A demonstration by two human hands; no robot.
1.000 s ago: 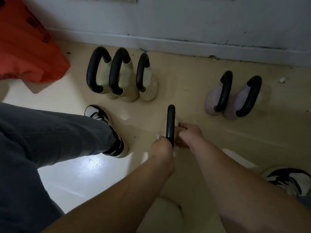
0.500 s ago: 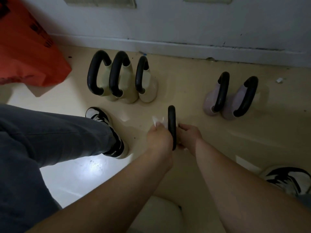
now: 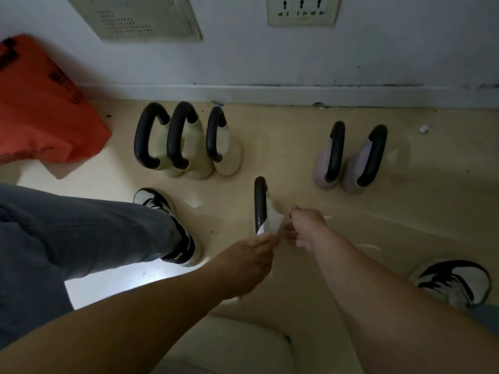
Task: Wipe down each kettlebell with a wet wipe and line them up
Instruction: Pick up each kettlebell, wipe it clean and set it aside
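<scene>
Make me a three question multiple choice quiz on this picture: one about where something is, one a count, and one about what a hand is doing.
1. Where is the orange bag?
A) far left, by the wall
B) far right
C) in the middle
2. How many purple kettlebells are there?
A) one
B) two
C) four
3. What does the left hand hold?
A) nothing
B) a phone
C) a white wipe

Answers: 1 A, it lies at the left edge below the wall. 2 B, a pair stands at right. 3 C, its fingers grip the wipe at the black handle.
</scene>
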